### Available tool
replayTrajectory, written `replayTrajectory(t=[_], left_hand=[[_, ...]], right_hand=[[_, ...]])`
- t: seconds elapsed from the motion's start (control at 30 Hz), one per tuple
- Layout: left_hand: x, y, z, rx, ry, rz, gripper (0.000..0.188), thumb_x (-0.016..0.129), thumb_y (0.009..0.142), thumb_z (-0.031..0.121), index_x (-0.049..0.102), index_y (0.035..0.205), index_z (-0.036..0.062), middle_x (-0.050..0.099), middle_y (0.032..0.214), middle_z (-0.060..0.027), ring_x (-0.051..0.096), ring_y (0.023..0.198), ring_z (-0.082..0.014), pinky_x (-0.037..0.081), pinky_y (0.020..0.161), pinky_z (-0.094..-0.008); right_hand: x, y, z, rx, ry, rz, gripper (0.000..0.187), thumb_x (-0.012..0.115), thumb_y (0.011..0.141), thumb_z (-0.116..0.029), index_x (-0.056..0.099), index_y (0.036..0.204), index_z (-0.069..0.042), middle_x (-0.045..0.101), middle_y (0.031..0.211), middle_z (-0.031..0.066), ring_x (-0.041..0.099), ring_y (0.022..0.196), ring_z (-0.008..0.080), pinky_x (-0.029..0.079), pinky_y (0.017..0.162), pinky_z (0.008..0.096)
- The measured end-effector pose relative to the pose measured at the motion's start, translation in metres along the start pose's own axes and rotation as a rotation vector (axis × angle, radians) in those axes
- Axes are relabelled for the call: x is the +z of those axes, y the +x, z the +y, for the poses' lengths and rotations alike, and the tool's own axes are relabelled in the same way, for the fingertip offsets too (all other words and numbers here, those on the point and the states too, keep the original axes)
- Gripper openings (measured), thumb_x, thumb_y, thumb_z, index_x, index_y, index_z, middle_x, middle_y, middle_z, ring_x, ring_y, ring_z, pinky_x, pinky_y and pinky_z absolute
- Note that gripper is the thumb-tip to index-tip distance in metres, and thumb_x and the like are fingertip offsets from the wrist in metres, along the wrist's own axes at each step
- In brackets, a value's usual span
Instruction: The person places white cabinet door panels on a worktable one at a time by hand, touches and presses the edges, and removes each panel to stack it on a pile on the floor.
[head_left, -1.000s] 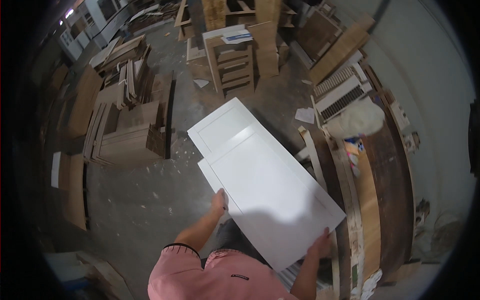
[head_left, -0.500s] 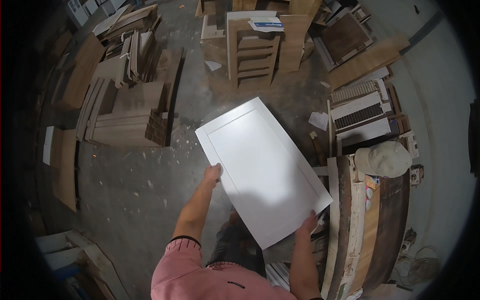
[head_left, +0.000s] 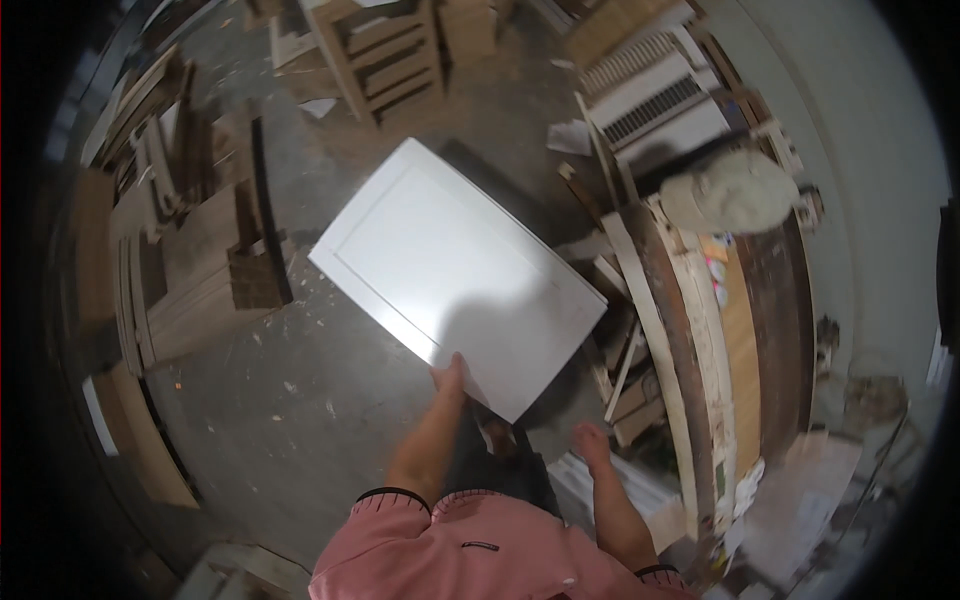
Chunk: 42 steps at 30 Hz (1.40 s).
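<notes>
A white cabinet door (head_left: 440,255) with a recessed centre panel is held out in front of me, tilted so that its long side slants down to the right. My left hand (head_left: 451,373) grips it by its near left edge, thumb on the upper face and the other fingers hidden below. Off the door, to the right of its nearest corner, is my right hand (head_left: 592,443); it touches nothing I can see, and motion blur hides how its fingers lie. The shadow of a head falls across the door's near part.
At the right stands a long bench of stacked boards (head_left: 738,370) with a pale cap (head_left: 732,192) on it. Louvered panels (head_left: 655,105) lean beyond. Stacked brown boards (head_left: 190,290) lie at the left; a slatted wooden frame (head_left: 385,60) stands ahead on the concrete floor (head_left: 290,400).
My right hand has let go of the door's right corner and moved down beside it. My left hand now grips farther along the near edge. The whole view has turned.
</notes>
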<state>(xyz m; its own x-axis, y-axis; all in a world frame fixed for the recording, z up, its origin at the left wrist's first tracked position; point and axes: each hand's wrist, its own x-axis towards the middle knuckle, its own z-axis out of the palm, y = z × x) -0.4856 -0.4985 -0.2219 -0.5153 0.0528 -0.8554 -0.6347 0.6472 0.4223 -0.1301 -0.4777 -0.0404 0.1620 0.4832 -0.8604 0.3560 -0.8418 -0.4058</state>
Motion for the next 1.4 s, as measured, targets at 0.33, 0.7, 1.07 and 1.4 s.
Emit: replayTrajectory(t=[0.33,0.7,1.07,1.4], left_hand=[[0.025,-0.062,0.037,-0.054,0.100,-0.273,0.063,0.064,0.093,0.044,0.048,0.138,0.0034,0.054,0.132,-0.0180,0.057,0.114,-0.0355,0.054,0.084,-0.0536],[-0.041,-0.076,-0.033,0.407,1.190,-0.566,0.048,0.057,0.094,0.045,0.066,0.111,0.0013,0.068,0.092,-0.0076,0.063,0.073,-0.0198,0.050,0.054,-0.0375],[-0.044,-0.248,-0.208,0.374,1.547,-0.930,0.039,0.064,0.092,0.034,0.059,0.124,0.0123,0.068,0.107,-0.0025,0.064,0.084,-0.0149,0.048,0.062,-0.0288],[-0.033,-0.371,-0.252,0.642,1.833,-0.906,0.045,0.058,0.098,0.040,0.057,0.126,0.0055,0.067,0.113,-0.0078,0.065,0.095,-0.0195,0.050,0.071,-0.0342]], right_hand=[[-0.019,-0.114,0.184,0.292,0.340,0.179,0.043,0.061,0.094,-0.034,0.058,0.129,-0.008,0.069,0.112,0.0061,0.069,0.093,0.0210,0.052,0.070,0.0355],[-0.005,-0.177,0.355,0.311,0.805,0.321,0.043,0.065,0.092,-0.032,0.060,0.127,-0.007,0.068,0.109,0.0078,0.068,0.090,0.0244,0.050,0.064,0.0361],[-0.033,-0.163,0.640,0.385,0.836,1.052,0.035,0.063,0.087,-0.033,0.073,0.100,-0.002,0.067,0.073,0.0083,0.064,0.070,0.0187,0.052,0.067,0.0352],[-0.191,-0.143,0.660,0.304,1.796,0.880,0.066,0.056,0.093,-0.054,0.051,0.140,-0.009,0.053,0.136,0.0084,0.049,0.123,0.0285,0.045,0.093,0.0555]])
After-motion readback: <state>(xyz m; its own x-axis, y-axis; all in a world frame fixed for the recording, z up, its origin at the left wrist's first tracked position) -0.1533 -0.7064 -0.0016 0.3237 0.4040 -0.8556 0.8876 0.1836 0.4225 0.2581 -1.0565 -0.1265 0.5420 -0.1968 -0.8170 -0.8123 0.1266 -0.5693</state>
